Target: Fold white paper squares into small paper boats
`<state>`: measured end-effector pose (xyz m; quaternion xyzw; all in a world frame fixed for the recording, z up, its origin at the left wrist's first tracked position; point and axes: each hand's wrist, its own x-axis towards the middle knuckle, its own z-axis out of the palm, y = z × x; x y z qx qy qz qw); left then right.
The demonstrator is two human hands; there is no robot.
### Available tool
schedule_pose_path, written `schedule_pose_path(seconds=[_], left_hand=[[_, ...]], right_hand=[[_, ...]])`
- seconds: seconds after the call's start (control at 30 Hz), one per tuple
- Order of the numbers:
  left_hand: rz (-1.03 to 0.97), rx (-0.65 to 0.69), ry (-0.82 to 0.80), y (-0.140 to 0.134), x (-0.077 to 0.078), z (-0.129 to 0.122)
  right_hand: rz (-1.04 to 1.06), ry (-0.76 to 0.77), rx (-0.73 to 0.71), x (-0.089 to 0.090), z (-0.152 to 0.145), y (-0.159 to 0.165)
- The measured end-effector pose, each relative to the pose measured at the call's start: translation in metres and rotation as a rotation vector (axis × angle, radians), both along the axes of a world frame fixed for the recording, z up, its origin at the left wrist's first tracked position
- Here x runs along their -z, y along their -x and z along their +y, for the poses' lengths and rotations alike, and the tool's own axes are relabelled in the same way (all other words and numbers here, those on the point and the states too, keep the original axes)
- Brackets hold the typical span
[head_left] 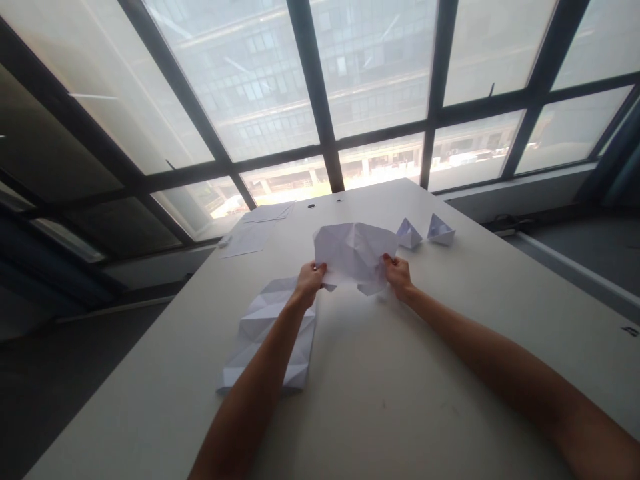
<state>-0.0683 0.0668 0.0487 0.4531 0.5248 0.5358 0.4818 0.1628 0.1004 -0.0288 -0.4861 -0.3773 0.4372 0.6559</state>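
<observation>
Between my two hands a creased white sheet of paper [350, 248] is held up above the table. My left hand [310, 280] pinches its left edge, thumb on top. On the opposite edge my right hand [397, 272] is closed in a similar grip. The lower part of the sheet is blurred, with folded corners showing beneath. Under my left forearm lies a larger creased paper sheet [257, 327] with zigzag folds, partly covered by the arm. Two folded paper boats, one [409, 233] nearer the held sheet and another [441, 230] farther right, stand beyond my right hand.
The white table [400, 393] stretches toward a large window with dark frames [327, 147]. Flat paper sheets [247, 239] lie at the table's far left, with a small white crumpled item [225, 241] beside them. Two small round holes [311, 206] mark the far edge.
</observation>
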Motion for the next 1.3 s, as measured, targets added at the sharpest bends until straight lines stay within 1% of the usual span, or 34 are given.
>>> schedule_pose_path(seconds=[0.07, 0.17, 0.23, 0.27, 0.37, 0.47, 0.53, 0.6, 0.7, 0.8, 0.93, 1.03, 1.07, 1.13, 1.23, 1.3], left_hand=[[0.016, -0.044, -0.062, 0.001, -0.005, -0.001], [0.020, -0.007, -0.093, 0.008, -0.016, -0.006], [0.065, 0.054, -0.100, 0.020, -0.027, -0.015], [0.100, 0.057, -0.096, 0.027, -0.032, -0.021], [0.235, 0.068, -0.069, 0.053, -0.041, -0.050], [0.357, 0.104, 0.050, 0.075, -0.038, -0.089], [0.344, 0.135, 0.137, 0.084, -0.032, -0.114], [0.274, 0.169, 0.126, 0.090, -0.025, -0.135], [0.152, 0.115, 0.133, 0.094, -0.015, -0.156], [0.093, 0.044, 0.161, 0.101, -0.011, -0.173], [0.138, -0.084, 0.133, 0.118, -0.014, -0.197], [0.167, -0.142, 0.135, 0.130, -0.021, -0.213], [0.184, -0.165, 0.137, 0.132, -0.022, -0.217], [0.250, -0.216, 0.122, 0.136, -0.025, -0.222], [0.396, -0.262, 0.077, 0.140, -0.022, -0.225], [0.483, -0.279, 0.070, 0.145, -0.014, -0.224]], right_hand=[[-0.002, 0.001, 0.028, -0.001, 0.000, -0.001], [-0.052, 0.001, 0.035, -0.005, 0.000, -0.006], [-0.087, -0.006, -0.009, -0.009, 0.001, -0.011], [-0.099, -0.014, -0.045, -0.011, 0.000, -0.013], [-0.137, -0.049, -0.149, -0.019, -0.002, -0.016], [-0.200, -0.074, -0.300, -0.025, -0.009, -0.013], [-0.255, -0.064, -0.454, -0.028, -0.015, -0.007], [-0.310, -0.055, -0.605, -0.031, -0.023, 0.000], [-0.393, -0.078, -0.771, -0.034, -0.034, 0.011], [-0.478, -0.088, -0.856, -0.036, -0.042, 0.018], [-0.520, -0.132, -0.869, -0.042, -0.039, 0.025], [-0.556, -0.222, -0.825, -0.053, -0.022, 0.043], [-0.631, -0.263, -0.783, -0.058, -0.014, 0.053], [-0.965, -0.297, -0.683, -0.070, 0.002, 0.079], [-1.118, -0.272, -0.631, -0.088, 0.021, 0.126], [-1.202, -0.275, -0.610, -0.097, 0.025, 0.157]])
